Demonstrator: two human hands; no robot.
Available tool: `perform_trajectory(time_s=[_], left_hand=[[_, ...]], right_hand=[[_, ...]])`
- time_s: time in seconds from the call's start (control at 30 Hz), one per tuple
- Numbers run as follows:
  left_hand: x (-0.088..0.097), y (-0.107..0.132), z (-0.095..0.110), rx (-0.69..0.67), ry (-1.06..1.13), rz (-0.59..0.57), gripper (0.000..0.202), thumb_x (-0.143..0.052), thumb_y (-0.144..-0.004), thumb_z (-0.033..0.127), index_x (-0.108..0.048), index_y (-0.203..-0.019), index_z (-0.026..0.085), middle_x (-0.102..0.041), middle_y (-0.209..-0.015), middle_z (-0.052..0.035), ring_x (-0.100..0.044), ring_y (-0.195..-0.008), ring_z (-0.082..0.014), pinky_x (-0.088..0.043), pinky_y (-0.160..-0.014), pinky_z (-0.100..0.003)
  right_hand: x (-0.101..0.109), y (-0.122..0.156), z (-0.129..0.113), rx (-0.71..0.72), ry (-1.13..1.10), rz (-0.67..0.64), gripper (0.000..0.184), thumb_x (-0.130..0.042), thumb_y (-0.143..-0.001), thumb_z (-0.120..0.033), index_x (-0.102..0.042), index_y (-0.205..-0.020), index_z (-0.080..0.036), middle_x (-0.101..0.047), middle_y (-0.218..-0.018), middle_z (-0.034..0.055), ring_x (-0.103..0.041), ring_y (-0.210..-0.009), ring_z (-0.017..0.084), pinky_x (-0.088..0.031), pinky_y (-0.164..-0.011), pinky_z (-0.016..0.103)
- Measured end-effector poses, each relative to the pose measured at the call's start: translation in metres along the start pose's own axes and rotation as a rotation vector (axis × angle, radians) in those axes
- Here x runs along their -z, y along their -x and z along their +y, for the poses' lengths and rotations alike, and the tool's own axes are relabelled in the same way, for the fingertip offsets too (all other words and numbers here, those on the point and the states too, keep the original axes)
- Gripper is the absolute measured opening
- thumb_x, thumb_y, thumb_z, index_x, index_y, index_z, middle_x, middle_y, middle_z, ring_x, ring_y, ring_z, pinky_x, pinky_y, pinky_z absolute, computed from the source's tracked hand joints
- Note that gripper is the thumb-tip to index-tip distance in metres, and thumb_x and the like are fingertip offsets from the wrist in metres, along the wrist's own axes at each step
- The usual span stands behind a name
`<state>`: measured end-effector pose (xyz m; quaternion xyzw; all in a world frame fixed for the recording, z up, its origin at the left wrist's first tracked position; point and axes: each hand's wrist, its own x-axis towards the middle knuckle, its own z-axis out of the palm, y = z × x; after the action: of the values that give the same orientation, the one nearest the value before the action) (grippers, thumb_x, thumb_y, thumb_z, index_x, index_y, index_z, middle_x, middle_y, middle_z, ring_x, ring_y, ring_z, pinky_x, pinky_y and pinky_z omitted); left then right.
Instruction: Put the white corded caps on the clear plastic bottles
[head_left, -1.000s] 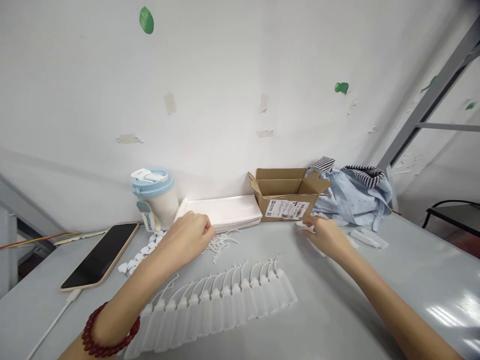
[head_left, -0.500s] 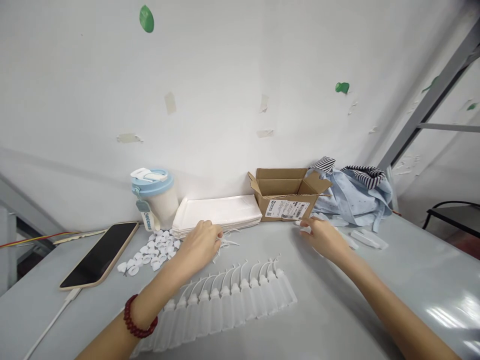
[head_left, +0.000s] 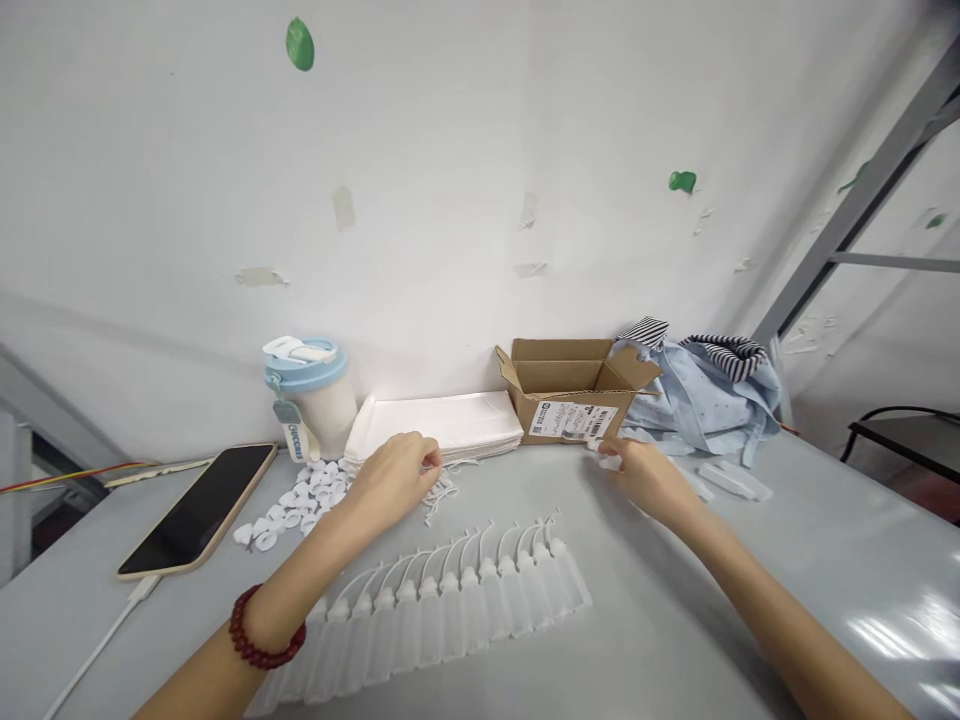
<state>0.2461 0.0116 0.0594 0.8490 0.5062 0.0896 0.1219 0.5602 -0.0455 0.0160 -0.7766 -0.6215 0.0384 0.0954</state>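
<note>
My left hand (head_left: 397,475) is over a small heap of thin white tubes (head_left: 442,492), in front of a stack of white sheets (head_left: 450,420). Its fingers are curled downward and closed, and whatever they pinch is hidden. Near the cardboard box, my right hand (head_left: 645,478) has its fingers closed around a whitish translucent bottle (head_left: 611,462), mostly covered by the hand. More translucent bottles (head_left: 735,480) lie to its right. Along the front of the table runs a row of translucent bottles (head_left: 472,605) with thin white tubes at their tops. My left forearm covers part of that row.
White caps (head_left: 311,495) lie heaped left of my left hand, near a phone (head_left: 199,510) on a cable. Against the wall stand a blue-lidded cup (head_left: 322,405) and an open cardboard box (head_left: 574,415). Light blue cloth (head_left: 694,400) is bunched at the back right.
The camera view has shifted slightly. My left hand has turned a little, showing more of the tube heap. My right hand is almost where it was, with its fingers drawn slightly closer together.
</note>
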Motion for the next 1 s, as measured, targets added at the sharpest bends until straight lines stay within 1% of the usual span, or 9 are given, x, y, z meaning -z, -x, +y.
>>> perform_trajectory(time_s=[0.07,0.13,0.27,0.37,0.47,0.63,0.77,0.87,1.0], left_hand=[[0.008,0.0,-0.002,-0.003,0.088,0.032,0.014,-0.057,-0.086,0.022,-0.066,-0.079,0.015,-0.068,-0.084,-0.0033,-0.064,-0.082,-0.0199,-0.049,-0.073,-0.034],[0.014,0.0,-0.003,0.0,0.183,0.055,0.016,-0.054,-0.08,0.021,-0.066,-0.071,0.017,-0.069,-0.076,-0.0034,-0.064,-0.077,-0.0214,-0.047,-0.068,-0.032],[0.021,0.004,0.003,0.0,0.386,0.053,0.018,-0.055,-0.076,0.032,-0.066,-0.072,0.018,-0.071,-0.077,-0.0037,-0.065,-0.074,-0.0212,-0.046,-0.066,-0.03],[0.017,0.007,0.012,-0.013,0.511,0.014,0.022,-0.055,-0.076,0.038,-0.066,-0.076,0.019,-0.071,-0.079,-0.003,-0.064,-0.073,-0.0202,-0.046,-0.064,-0.028],[0.006,0.009,0.022,-0.019,0.59,-0.034,0.022,-0.055,-0.076,0.038,-0.067,-0.075,0.019,-0.071,-0.079,-0.0028,-0.064,-0.076,-0.0203,-0.045,-0.066,-0.028],[-0.008,0.011,0.037,-0.021,0.668,-0.09,0.018,-0.058,-0.075,0.035,-0.066,-0.071,0.019,-0.071,-0.079,-0.0022,-0.062,-0.08,-0.0207,-0.044,-0.073,-0.029],[-0.007,0.014,0.042,-0.007,0.688,-0.105,0.018,-0.057,-0.076,0.035,-0.066,-0.073,0.019,-0.069,-0.079,-0.0017,-0.061,-0.077,-0.0201,-0.043,-0.071,-0.029],[-0.007,0.014,0.042,0.002,0.696,-0.107,0.018,-0.057,-0.077,0.035,-0.066,-0.074,0.019,-0.069,-0.08,-0.0012,-0.06,-0.077,-0.0199,-0.042,-0.072,-0.029],[-0.009,0.014,0.041,0.013,0.71,-0.112,0.017,-0.058,-0.076,0.035,-0.066,-0.073,0.019,-0.068,-0.079,-0.001,-0.06,-0.078,-0.0202,-0.041,-0.073,-0.03]], right_hand=[[-0.002,0.0,0.0,0.009,0.0,0.004,0.045,-0.048,-0.069,0.005,-0.065,-0.109,-0.01,-0.07,-0.109,0.0148,-0.066,-0.086,0.026,-0.044,-0.069,0.03],[-0.004,0.0,0.0,0.027,-0.003,0.015,0.044,-0.048,-0.069,0.005,-0.066,-0.106,-0.01,-0.071,-0.108,0.0156,-0.066,-0.088,0.028,-0.044,-0.069,0.031],[-0.007,0.002,-0.006,0.1,-0.027,0.048,0.035,-0.05,-0.07,0.003,-0.068,-0.096,-0.01,-0.072,-0.1,0.0176,-0.065,-0.094,0.031,-0.045,-0.074,0.034],[-0.006,0.005,-0.015,0.184,-0.073,0.091,0.029,-0.051,-0.073,0.0,-0.069,-0.092,-0.012,-0.072,-0.098,0.0161,-0.064,-0.096,0.032,-0.046,-0.077,0.037],[-0.006,0.011,-0.025,0.28,-0.152,0.15,0.023,-0.052,-0.078,-0.007,-0.068,-0.093,-0.015,-0.072,-0.098,0.0132,-0.063,-0.095,0.029,-0.047,-0.079,0.038],[-0.007,0.021,-0.037,0.386,-0.297,0.228,0.016,-0.053,-0.082,-0.016,-0.066,-0.09,-0.02,-0.071,-0.087,0.007,-0.064,-0.082,0.023,-0.049,-0.073,0.035],[-0.01,0.024,-0.04,0.377,-0.394,0.268,0.014,-0.052,-0.084,-0.021,-0.065,-0.09,-0.021,-0.07,-0.083,0.0054,-0.065,-0.076,0.021,-0.05,-0.065,0.032],[-0.013,0.022,-0.04,0.343,-0.443,0.266,0.014,-0.053,-0.083,-0.024,-0.065,-0.088,-0.021,-0.07,-0.078,0.004,-0.065,-0.071,0.02,-0.049,-0.059,0.03],[-0.02,0.016,-0.037,0.301,-0.47,0.242,0.016,-0.054,-0.082,-0.025,-0.066,-0.09,-0.021,-0.07,-0.073,0.0019,-0.064,-0.064,0.018,-0.049,-0.06,0.029]])
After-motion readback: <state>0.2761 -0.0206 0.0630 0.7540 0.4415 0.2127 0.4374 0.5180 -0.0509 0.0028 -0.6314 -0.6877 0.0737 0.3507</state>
